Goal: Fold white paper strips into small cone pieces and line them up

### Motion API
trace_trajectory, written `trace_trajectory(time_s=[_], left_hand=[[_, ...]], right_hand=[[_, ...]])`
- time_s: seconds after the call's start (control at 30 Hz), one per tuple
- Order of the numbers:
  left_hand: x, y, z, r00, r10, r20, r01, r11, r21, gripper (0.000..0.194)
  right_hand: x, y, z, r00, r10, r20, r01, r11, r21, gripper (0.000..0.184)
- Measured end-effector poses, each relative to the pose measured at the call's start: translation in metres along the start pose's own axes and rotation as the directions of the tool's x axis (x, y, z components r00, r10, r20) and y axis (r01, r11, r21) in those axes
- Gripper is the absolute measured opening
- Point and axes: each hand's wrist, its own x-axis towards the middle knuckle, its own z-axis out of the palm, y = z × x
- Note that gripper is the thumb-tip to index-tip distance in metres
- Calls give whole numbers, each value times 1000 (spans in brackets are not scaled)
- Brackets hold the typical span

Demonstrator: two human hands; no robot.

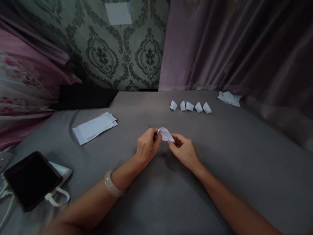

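A small piece of folded white paper (165, 134) is held up between my two hands over the grey sheet. My left hand (148, 143) pinches its left side, and a pale bangle circles that wrist. At the lower right corner, my right hand (184, 150) grips the paper between thumb and fingers. The paper curves open at the top and comes to a point on the right. Some of my fingertips are hidden behind it. Beyond my hands, several small folded paper shapes (189, 106) stand in a row.
A stack of white paper strips (96, 127) lies to the left. More loose paper (229, 98) sits at the far right. A dark-screened phone (33, 181) with a white cable (58, 197) rests near left, beside a power strip (0, 165). Black cloth (86, 96) lies by the wall.
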Motion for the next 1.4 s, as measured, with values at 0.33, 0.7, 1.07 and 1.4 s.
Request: trace_trajectory(time_s=[0.33, 0.7, 1.07, 1.4], left_hand=[[-1, 7, 0, 997, -63, 54, 68, 993, -98, 16], [4, 10, 0, 884, -200, 423, 267, 958, -103, 22], [6, 7, 1, 838, -170, 519, 303, 936, -182, 26], [3, 5, 3, 816, -162, 554, 303, 938, -171, 30]], right_hand=[[-2, -4, 1, 992, 102, -68, -95, 991, 94, 27], [-1, 8, -10, 982, -175, -76, 133, 911, -389, 22], [1, 9, -13, 995, -93, 28, 97, 920, -381, 25], [-3, 7, -10, 982, -162, 96, 189, 833, -520, 31]])
